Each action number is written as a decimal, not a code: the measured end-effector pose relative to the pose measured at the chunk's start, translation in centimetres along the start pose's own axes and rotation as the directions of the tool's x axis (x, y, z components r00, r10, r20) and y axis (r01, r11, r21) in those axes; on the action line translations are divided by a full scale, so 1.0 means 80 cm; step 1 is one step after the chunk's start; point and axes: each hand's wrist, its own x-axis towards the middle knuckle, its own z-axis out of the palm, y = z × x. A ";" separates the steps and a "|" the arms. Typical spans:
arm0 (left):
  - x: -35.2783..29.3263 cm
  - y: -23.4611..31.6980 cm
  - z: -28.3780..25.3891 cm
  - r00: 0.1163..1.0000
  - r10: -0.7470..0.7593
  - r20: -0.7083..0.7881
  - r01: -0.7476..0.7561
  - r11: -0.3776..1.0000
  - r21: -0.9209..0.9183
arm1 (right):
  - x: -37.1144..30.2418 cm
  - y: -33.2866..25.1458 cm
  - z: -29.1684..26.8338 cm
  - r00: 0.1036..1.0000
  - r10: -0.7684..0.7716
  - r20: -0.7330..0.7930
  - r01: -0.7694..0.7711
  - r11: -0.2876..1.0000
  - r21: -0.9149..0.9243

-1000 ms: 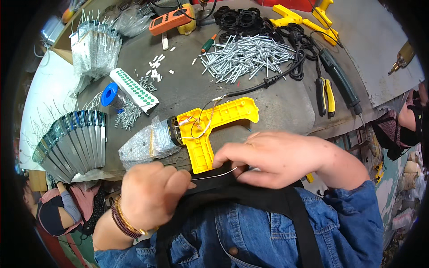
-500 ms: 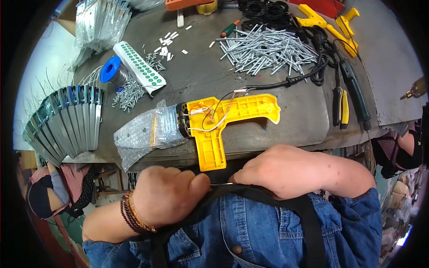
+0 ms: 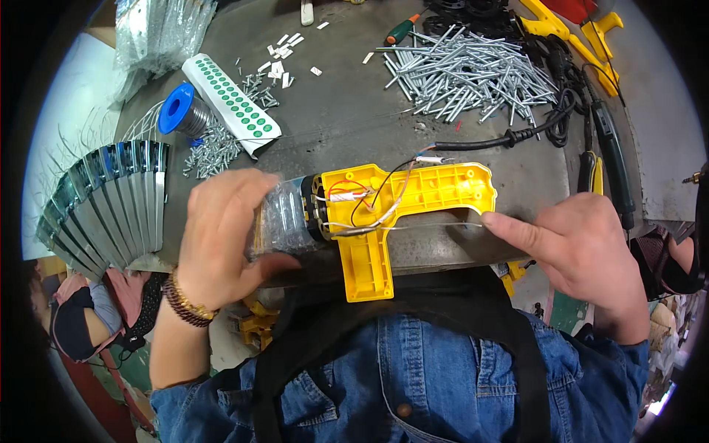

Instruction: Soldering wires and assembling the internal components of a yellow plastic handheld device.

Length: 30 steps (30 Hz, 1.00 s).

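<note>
A yellow plastic tool housing (image 3: 365, 269), its ribbed inside facing up, lies along the bench's near edge. Thin red, black and white wires (image 3: 380, 214) run inside it, and a black power cord (image 3: 473, 143) reaches its upper side. My left hand (image 3: 221, 236) is curled over the bubble-wrapped motor end (image 3: 284, 218), thumb on the near side. From the housing's middle, a thin silvery wire (image 3: 436, 225) stretches to the fingertips of my right hand (image 3: 580, 251), which pinches its end beside the handle tip. The right thumb is mostly hidden.
A heap of metal rods (image 3: 473, 74) lies behind the housing. Left are a blue solder spool (image 3: 176, 108), screws (image 3: 210, 153), a green-dotted sticker sheet (image 3: 233, 103) and fanned metal parts (image 3: 111, 196). A screwdriver (image 3: 402, 29) and a dark green pen-shaped tool (image 3: 611, 155) lie right.
My hands, close together before my chest, have moved apart and up to the bench. The left now grips the wrapped end; the right draws the thin wire out along the housing. The view has shifted.
</note>
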 end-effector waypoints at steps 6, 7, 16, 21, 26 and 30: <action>-0.011 0.003 0.035 0.991 -0.071 -0.115 0.049 0.982 -0.182 | 0.012 -0.019 -0.010 0.994 0.029 0.105 -0.013 0.988 -0.151; -0.011 0.004 0.035 0.990 -0.080 -0.114 0.059 0.981 -0.183 | 0.015 -0.021 -0.013 0.990 0.020 0.138 0.005 0.984 -0.180; -0.011 -0.002 0.042 0.987 -0.088 -0.133 0.052 0.967 -0.250 | 0.042 -0.046 -0.023 0.960 -0.069 0.273 0.089 0.994 -0.065; -0.015 0.000 0.037 0.993 -0.067 -0.097 0.038 0.962 -0.272 | 0.038 -0.044 -0.002 0.988 -0.108 0.111 0.108 0.994 0.000; -0.013 0.001 0.036 0.993 -0.047 -0.112 0.017 0.968 -0.251 | 0.028 -0.052 -0.010 0.985 -0.160 0.067 0.154 0.983 0.096; -0.015 0.000 0.035 0.992 -0.057 -0.110 0.027 0.965 -0.260 | 0.033 -0.052 -0.020 0.977 -0.210 0.047 0.202 0.971 0.127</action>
